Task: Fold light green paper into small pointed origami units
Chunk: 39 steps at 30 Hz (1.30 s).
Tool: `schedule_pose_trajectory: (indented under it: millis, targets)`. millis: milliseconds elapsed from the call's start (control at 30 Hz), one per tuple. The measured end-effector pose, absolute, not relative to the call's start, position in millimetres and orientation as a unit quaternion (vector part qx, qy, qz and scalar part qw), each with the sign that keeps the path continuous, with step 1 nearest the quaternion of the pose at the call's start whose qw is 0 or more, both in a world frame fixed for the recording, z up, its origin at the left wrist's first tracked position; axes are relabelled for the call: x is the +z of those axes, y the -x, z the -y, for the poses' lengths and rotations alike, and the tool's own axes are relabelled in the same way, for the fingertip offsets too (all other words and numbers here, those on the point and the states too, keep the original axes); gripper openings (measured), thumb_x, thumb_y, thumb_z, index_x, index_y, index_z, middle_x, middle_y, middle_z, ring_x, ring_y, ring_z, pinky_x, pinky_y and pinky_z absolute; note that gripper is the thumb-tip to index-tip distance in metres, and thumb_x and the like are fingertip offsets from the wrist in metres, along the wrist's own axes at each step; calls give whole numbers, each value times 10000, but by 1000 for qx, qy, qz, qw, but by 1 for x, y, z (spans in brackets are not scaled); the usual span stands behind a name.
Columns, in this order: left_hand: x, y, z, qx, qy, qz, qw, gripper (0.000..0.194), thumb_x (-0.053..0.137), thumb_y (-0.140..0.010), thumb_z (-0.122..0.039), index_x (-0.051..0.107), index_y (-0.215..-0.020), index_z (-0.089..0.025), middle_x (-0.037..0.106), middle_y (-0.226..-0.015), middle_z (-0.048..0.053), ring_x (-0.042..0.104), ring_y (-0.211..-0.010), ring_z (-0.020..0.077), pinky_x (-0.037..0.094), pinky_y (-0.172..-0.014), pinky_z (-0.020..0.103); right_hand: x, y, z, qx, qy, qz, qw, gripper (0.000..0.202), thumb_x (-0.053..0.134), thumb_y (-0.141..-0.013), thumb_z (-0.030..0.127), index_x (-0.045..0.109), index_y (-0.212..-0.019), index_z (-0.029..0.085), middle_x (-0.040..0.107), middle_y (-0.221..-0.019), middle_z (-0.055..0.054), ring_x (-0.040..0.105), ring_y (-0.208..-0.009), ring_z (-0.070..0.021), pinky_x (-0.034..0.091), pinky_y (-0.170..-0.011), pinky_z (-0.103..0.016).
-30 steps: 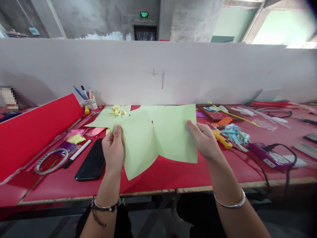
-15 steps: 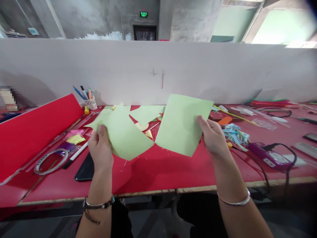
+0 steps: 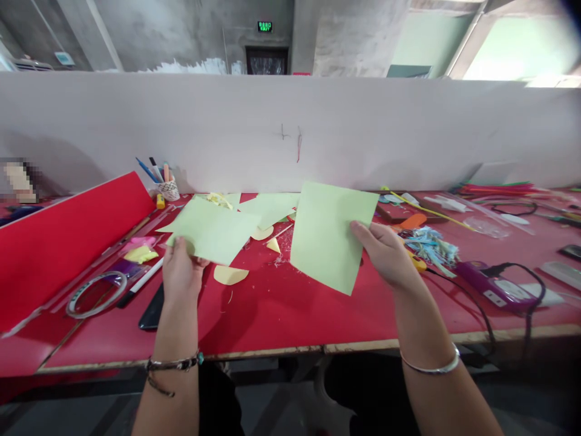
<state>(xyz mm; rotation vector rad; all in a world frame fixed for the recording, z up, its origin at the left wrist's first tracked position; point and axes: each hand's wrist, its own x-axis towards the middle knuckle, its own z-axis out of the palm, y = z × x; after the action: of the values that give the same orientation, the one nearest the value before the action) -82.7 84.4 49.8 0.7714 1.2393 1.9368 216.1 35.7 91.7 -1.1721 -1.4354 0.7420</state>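
A person's two bare hands, seen from above, each hold a separate piece of pale green paper over a cluttered red surface (image 3: 281,324). The left hand (image 3: 183,269) grasps the left-hand sheet (image 3: 218,230) by its near left edge, thumb on top; the sheet tilts away, overlapping other papers behind it. The right hand (image 3: 385,249) pinches the right-hand sheet (image 3: 333,236) at its right edge, thumb across the face turned toward the viewer, so that the sheet stands more upright. A gap separates the two sheets, and in it lie a small pale triangular scrap (image 3: 273,244) and fine paper crumbs. A half-round cream paper piece (image 3: 230,275) rests just below the left-hand sheet, and more green paper (image 3: 275,204) lies farther back. Beside the left forearm are a black phone (image 3: 152,310), partly hidden, a white marker with a black cap (image 3: 141,283) and a ring-shaped roll (image 3: 71,306). A red board (image 3: 72,242) slants at far left, near a patterned cup (image 3: 168,191) of pens. Right of the right hand are blue and white shreds (image 3: 434,245), a yellow-handled tool (image 3: 417,262) and a purple power strip (image 3: 497,289). A white partition (image 3: 227,133) stands behind.
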Motion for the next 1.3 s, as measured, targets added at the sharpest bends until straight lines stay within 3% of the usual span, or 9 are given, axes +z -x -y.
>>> schedule_pose_trajectory:
  millis: [67, 167, 267, 433, 567, 667, 833, 1000, 1300]
  targets:
    - [48, 78, -84, 736, -298, -458, 399, 131, 524, -762, -223, 507, -892, -215, 582, -811, 11, 625, -636, 123, 480, -534, 217, 91, -211, -35, 332, 482, 620, 522, 394, 522, -742, 523, 526, -577, 165, 490, -510, 19, 458, -485, -94, 360, -438, -204]
    - [47, 67, -80, 669, -360, -450, 469, 483, 609, -705, -188, 428, -1144, -277, 521, -1115, 70, 629, -890, 189, 515, -679, 282, 88, -209, -36, 352, 477, 628, 504, 401, 508, -743, 541, 534, -594, 170, 504, -532, 15, 470, -510, -103, 368, -451, -202]
    - [47, 54, -74, 604, -449, -509, 417, 687, 697, -628, -235, 388, -1241, -276, 416, -1291, 117, 548, -1055, 234, 490, -784, 322, 86, -208, -37, 371, 478, 630, 487, 410, 508, -741, 545, 500, -566, 175, 474, -506, 21, 438, -481, -97, 353, -430, -198]
    - [54, 28, -55, 490, -571, -414, 512, 434, 566, -747, -426, 580, -1118, -200, 631, -1049, 133, 589, -980, 233, 461, -835, 336, 82, -199, -38, 418, 459, 628, 469, 399, 496, -750, 541, 527, -597, 174, 483, -495, 22, 444, -460, -98, 371, -428, -204]
    - [59, 14, -43, 421, -608, -359, 570, 339, 634, -697, -403, 668, -957, -187, 682, -892, 110, 635, -816, 233, 504, -733, 348, 76, -192, -42, 440, 433, 643, 453, 343, 465, -804, 464, 568, -670, 166, 537, -550, 16, 510, -514, -110, 437, -512, -225]
    - [58, 12, -44, 410, -569, -390, 597, 276, 643, -693, -388, 688, -870, -182, 692, -762, 85, 642, -676, 206, 519, -607, 315, 75, -192, -43, 403, 414, 662, 477, 241, 441, -843, 358, 586, -941, 192, 590, -639, 12, 549, -555, -118, 481, -609, -261]
    - [53, 16, -53, 531, -456, -402, 590, 291, 673, -664, -352, 683, -884, -162, 694, -758, 82, 647, -666, 184, 525, -606, 278, 79, -194, -36, 357, 383, 716, 461, 451, 333, -875, 202, 321, -1320, 276, 641, -901, -20, 578, -542, -94, 515, -684, -298]
    - [53, 26, -53, 500, -474, -407, 600, 346, 659, -691, -348, 651, -997, -187, 697, -856, 77, 646, -756, 184, 522, -662, 266, 83, -194, -33, 285, 307, 847, 326, 531, 399, -759, 47, 465, -1241, 260, 536, -1232, -18, 506, -1113, -162, 415, -951, -335]
    - [62, 28, -51, 376, -569, -415, 602, 571, 569, -776, -325, 370, -1297, -206, 657, -978, 67, 627, -808, 181, 495, -664, 255, 80, -199, -41, 358, 262, 870, 216, 315, 487, -783, 111, 603, -1062, 201, 635, -1075, -31, 576, -987, -121, 448, -857, -243]
